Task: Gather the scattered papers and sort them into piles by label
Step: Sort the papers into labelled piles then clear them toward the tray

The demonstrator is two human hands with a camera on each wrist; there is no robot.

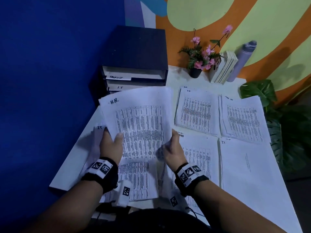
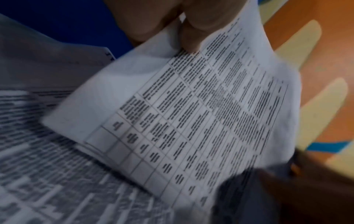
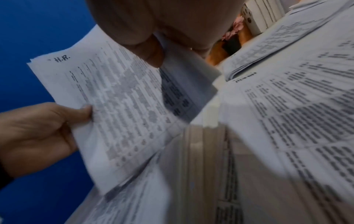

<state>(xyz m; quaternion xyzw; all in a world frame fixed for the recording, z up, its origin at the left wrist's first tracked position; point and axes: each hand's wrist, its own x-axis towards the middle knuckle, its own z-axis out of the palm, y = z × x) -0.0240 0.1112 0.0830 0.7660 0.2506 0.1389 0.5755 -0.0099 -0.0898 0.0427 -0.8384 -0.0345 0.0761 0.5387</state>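
Both hands hold up a sheaf of printed sheets labelled "H.R." (image 1: 141,118) above the white table (image 1: 75,157). My left hand (image 1: 111,140) pinches its lower left edge, thumb on top; the same sheaf (image 2: 201,106) fills the left wrist view. My right hand (image 1: 171,143) pinches the lower right edge, seen on the sheaf (image 3: 107,106) in the right wrist view. Sorted piles lie on the table: an H.R. pile (image 1: 196,111), a task list pile (image 1: 244,118), an IT pile (image 1: 249,165) and an admin pile (image 1: 198,158). Loose sheets (image 1: 136,179) lie under my hands.
A dark drawer tray unit (image 1: 136,64) with "TASKLIST" and "I.T" labels stands at the back left. A flower pot (image 1: 198,59), books (image 1: 223,68) and a grey bottle (image 1: 242,59) line the back wall. A leafy plant (image 1: 277,118) sits beyond the right edge.
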